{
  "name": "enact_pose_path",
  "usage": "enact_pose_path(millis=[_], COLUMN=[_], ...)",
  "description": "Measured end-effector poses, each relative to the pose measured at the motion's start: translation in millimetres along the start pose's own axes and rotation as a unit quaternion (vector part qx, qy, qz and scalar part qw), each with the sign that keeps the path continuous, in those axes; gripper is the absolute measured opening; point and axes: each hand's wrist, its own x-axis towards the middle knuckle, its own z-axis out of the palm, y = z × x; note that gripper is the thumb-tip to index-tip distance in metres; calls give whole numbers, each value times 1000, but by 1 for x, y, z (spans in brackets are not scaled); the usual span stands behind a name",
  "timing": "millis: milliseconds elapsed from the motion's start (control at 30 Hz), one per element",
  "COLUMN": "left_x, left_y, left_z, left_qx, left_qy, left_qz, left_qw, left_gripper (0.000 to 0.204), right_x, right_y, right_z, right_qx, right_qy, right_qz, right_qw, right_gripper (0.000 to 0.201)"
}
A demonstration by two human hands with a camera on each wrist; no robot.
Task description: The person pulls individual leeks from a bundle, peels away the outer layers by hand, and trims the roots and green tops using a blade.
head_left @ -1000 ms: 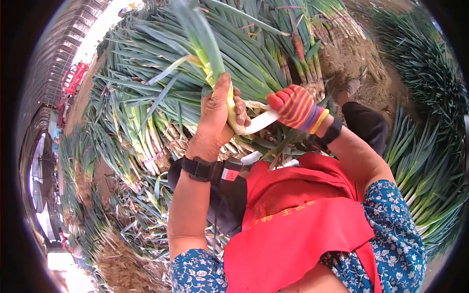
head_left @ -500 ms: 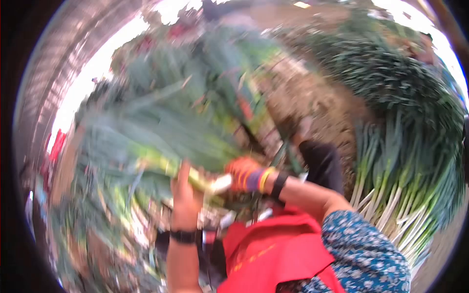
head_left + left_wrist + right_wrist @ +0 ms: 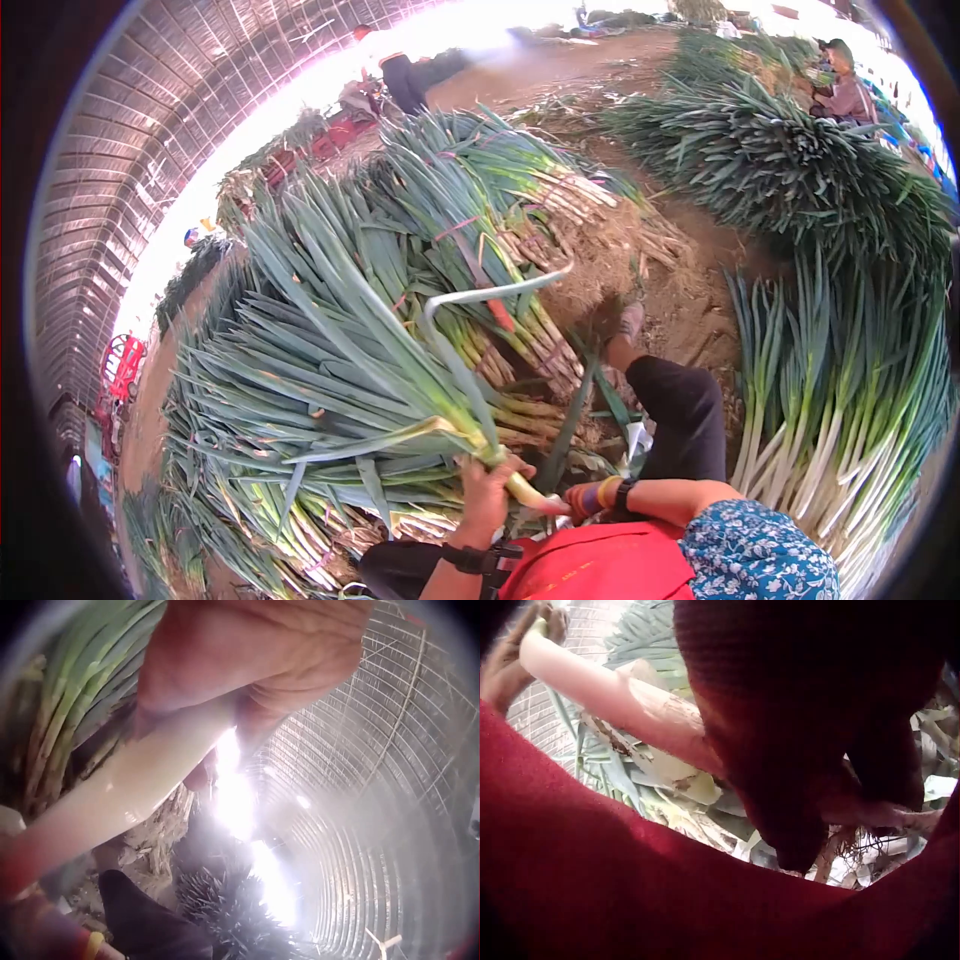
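Note:
A large green onion (image 3: 528,492) slants between the hands, its long leaves fanning up and away over the pile. My bare left hand (image 3: 486,496) grips it where the white stalk turns green. In the left wrist view that hand (image 3: 255,656) wraps the pale stalk (image 3: 124,784) from above. The right hand (image 3: 592,496), in a striped glove, holds the lower end close to the red apron (image 3: 605,565). Dark in the right wrist view, the gloved fingers (image 3: 795,840) curl around the root end of the stalk (image 3: 622,701), with thin roots (image 3: 855,844) showing below.
Tied green onion bundles (image 3: 560,190) lie heaped ahead and left. Loose ones (image 3: 810,400) lie in a row on the right, beside a bigger stack (image 3: 760,150). An outstretched leg (image 3: 685,410) rests on bare soil. Two people (image 3: 400,75) are farther off.
The head view has swung up and right, showing more background and placing the hands lower. Both hands keep hold of the green onion, whose leaves now show at full length.

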Motion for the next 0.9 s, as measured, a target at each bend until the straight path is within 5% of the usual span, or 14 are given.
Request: enact_pose_path(millis=[67,133,200,267,333,400,467,533,600,700,800,900], left_x=[12,31,64,92,109,115,116,114,111,102,86,83], left_y=[5,6,38,73,116,124,123,98,81,57,55,50], left_z=[11,18,32,48,49,29,-1,-37,-64,-105,-114,-123], left_qx=[88,36,69,103,247,160,70,51,-6,-81,-86,-108], left_qy=[-30,-64,-121,-94,-12,-30,-38,37,107,219,249,192], left_qz=[-5,-46,-13,182,351,305,253,65,34,8,-23,8], left_qw=[996,996,990,973,903,938,964,996,994,972,964,975], left_gripper=[17,19,28,40,48,47,45,30,22,13,12,13], right_x=[10,15,42,14,-21,-43,-59,-50,-19,4,20,39], right_y=[23,30,55,17,-29,-50,-63,-43,14,36,40,48], right_z=[12,10,4,-130,-302,-450,-534,-523,-463,-297,-172,-92], right_qx=[-21,20,-68,29,163,125,119,101,-133,-111,-117,-126], right_qy=[-52,-80,120,251,364,518,607,622,552,362,106,33], right_qz=[36,60,-165,-177,-177,-140,-77,-79,143,299,283,253], right_qw=[998,995,977,951,900,834,782,773,811,876,946,959], right_gripper=[35,44,62,69,69,70,72,82,86,74,49,42])
